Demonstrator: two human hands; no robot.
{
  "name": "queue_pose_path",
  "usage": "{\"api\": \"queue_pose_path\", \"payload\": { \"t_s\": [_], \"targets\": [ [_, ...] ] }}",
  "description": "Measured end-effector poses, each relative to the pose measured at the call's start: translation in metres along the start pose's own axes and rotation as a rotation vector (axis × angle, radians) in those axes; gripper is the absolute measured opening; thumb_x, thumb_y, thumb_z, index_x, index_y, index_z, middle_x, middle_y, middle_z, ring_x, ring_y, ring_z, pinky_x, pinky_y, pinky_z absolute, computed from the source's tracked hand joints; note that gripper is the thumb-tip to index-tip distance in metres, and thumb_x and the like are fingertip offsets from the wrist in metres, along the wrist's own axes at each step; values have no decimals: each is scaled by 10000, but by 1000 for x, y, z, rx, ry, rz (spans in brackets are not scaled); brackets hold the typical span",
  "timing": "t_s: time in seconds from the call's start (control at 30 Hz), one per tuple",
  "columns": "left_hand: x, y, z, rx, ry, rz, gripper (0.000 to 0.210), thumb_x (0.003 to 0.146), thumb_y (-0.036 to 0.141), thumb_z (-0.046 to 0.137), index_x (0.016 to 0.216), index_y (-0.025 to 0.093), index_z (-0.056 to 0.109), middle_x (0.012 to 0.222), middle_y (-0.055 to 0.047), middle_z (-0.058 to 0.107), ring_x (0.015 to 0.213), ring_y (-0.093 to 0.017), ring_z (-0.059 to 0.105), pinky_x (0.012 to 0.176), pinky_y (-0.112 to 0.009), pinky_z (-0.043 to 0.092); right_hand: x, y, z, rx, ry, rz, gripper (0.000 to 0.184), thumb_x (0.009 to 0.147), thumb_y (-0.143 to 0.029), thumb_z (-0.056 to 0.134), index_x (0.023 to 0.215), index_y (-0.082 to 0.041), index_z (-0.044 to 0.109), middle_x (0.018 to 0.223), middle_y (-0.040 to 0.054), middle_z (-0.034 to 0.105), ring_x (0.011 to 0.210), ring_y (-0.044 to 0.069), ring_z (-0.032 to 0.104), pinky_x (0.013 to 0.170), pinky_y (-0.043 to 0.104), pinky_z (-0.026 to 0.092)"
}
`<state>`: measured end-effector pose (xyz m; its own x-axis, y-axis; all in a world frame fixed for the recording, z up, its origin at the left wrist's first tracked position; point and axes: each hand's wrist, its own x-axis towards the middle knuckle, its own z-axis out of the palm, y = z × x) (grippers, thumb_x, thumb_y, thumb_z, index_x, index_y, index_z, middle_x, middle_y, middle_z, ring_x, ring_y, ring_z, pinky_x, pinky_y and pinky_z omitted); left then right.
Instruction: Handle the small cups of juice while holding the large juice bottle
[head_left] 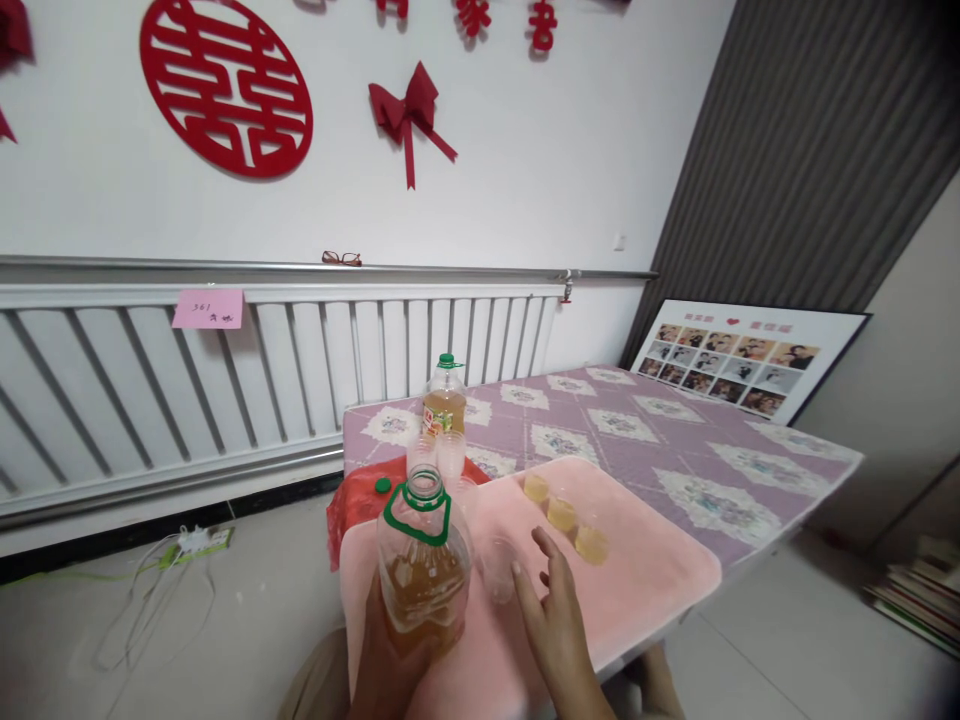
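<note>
Left hand grips an uncapped clear plastic bottle of amber liquid; right hand touches an empty clear plastic cup on the pink towel.

On the white wall hangs a large red double-happiness sign, the character 囍 cut out inside a ring; further right along the top edge sit more red cut-out characters, cropped too much to read. A pink note stuck on the radiator carries handwriting that looks like "361" with a scribble beneath, too faint to be sure; the label on the far bottle and the heading on the photo board are too small to make out.
</note>
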<state>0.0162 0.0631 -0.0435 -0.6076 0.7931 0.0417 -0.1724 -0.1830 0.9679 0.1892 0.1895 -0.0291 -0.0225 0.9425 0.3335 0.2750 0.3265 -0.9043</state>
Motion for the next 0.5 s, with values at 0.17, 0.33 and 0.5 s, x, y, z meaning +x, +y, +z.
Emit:
{"api": "queue_pose_path", "payload": {
  "t_s": [0.17,0.33,0.5],
  "targets": [
    [-6,31,11,-79,-33,-24,1038,568,427,947,1419,280,370,1402,-157,715,1267,-355,713,1108,-530,573,-2,-22,2,7,-13,-63,670,899,-645,595,1413,-216,576,1531,188,590,1418,373,556,1151,580,469],
    [-1,4,5,-62,-9,-1,1125,547,476,962,1456,288,326,1460,-167,667,1304,-367,687,1125,-561,553,-2,-23,2,40,3,13,671,886,-671,579,1382,-219,599,1523,186,605,1388,369,591,1077,535,537],
    [7,-36,-11,83,25,38,1166,605,557,876,1531,239,244,1545,-203,563,1409,-406,595,1209,-577,463,-12,18,-1,91,68,159,705,842,-680,611,1380,-226,579,1485,181,640,1376,354,612,995,456,588]
  ]
}}
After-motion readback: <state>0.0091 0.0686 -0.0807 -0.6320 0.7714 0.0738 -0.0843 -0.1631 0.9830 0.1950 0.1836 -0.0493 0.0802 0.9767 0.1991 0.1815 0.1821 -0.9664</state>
